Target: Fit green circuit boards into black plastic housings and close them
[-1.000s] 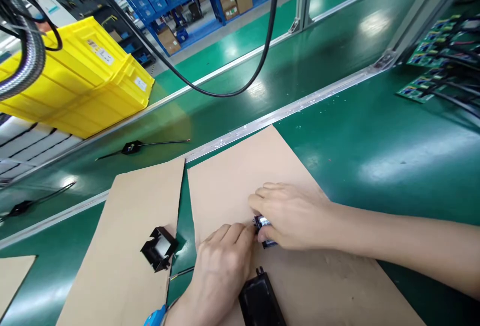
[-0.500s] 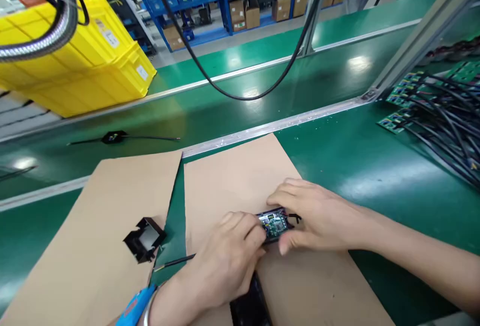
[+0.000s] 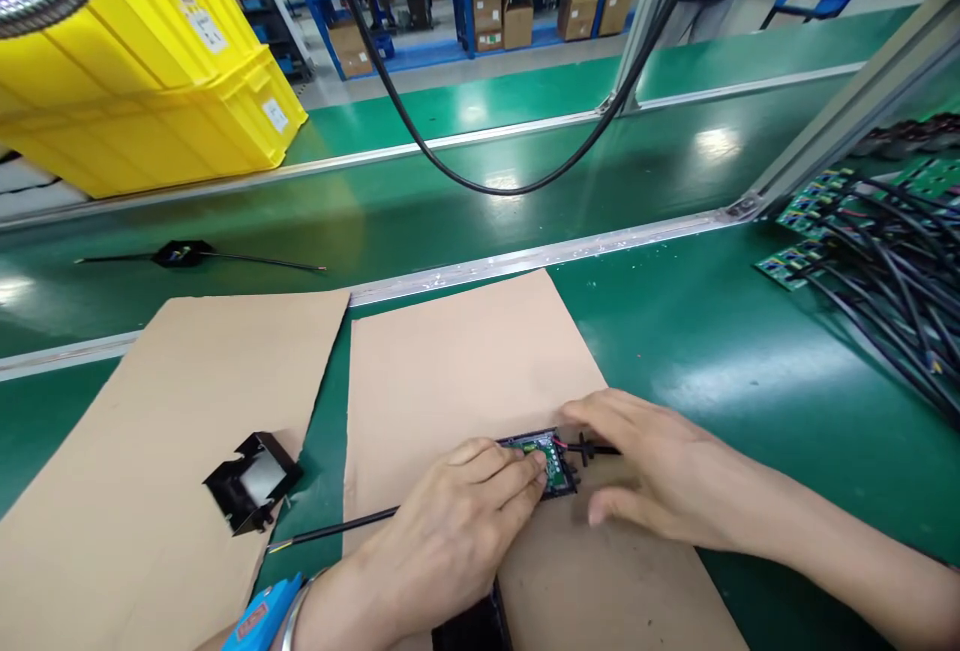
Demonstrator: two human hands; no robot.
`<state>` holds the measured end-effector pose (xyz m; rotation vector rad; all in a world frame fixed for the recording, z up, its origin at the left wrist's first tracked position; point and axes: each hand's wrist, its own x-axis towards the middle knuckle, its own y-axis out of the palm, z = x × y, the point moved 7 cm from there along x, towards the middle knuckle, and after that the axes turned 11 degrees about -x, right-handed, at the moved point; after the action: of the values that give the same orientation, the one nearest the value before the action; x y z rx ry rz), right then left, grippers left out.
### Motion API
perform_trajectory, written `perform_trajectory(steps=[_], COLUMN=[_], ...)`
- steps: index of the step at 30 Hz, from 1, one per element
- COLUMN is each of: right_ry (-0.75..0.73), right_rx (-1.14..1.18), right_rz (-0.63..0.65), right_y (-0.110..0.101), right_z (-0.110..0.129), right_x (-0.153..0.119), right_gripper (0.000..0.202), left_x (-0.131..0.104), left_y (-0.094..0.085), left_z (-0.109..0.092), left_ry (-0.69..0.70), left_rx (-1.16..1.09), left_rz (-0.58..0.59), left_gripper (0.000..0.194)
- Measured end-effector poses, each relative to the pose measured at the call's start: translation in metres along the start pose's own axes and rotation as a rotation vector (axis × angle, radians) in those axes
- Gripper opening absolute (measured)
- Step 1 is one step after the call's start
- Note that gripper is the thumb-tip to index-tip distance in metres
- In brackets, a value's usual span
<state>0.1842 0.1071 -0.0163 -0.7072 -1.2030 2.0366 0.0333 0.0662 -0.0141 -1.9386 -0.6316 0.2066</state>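
Observation:
A green circuit board (image 3: 557, 472) lies in a shallow black case (image 3: 573, 487) over the cardboard. My left hand (image 3: 465, 516) is closed over its left part, fingertips pressed on the board; the thumb is hidden. To the right, my right hand (image 3: 660, 466) is open, thumb and fingers apart around a short black cable (image 3: 592, 450) that leaves the case's right end. I cannot tell whether it touches the cable. Out from under my left hand runs another black cable (image 3: 337, 529) with bare coloured wire ends. Below, a black object (image 3: 476, 623) is partly covered by my left hand.
An open black housing (image 3: 255, 483) rests on the left cardboard sheet (image 3: 187, 411). Several boards with black cables (image 3: 892, 271) are piled at right. Beyond the metal rail (image 3: 540, 256) lies a cabled black unit (image 3: 182, 253). Yellow crates (image 3: 150, 81) stand behind; a black cable (image 3: 510, 191) hangs down.
My right hand has drawn back to the right from the case, uncovering its cable end. My left fingertips have moved onto the board. The view has shifted slightly.

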Motion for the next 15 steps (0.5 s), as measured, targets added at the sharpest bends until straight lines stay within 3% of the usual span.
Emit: perform_trajectory(steps=[3, 10, 15], right_ry=[0.104, -0.108, -0.181], right_rx=[0.013, -0.067, -0.255], right_rz=[0.031, -0.012, -0.038], right_y=[-0.001, 0.004, 0.006], right_z=[-0.012, 0.018, 0.015], right_x=[-0.013, 0.004, 0.007], right_gripper=[0.014, 0.026, 0.033], left_x=[0.001, 0.004, 0.005], left_y=[-0.003, -0.001, -0.001], left_z=[-0.001, -0.001, -0.003], left_ry=[-0.026, -0.051, -0.033], left_rx=[0.003, 0.005, 0.055], left_rz=[-0.026, 0.045, 0.052], left_gripper=[0.035, 0.032, 0.035])
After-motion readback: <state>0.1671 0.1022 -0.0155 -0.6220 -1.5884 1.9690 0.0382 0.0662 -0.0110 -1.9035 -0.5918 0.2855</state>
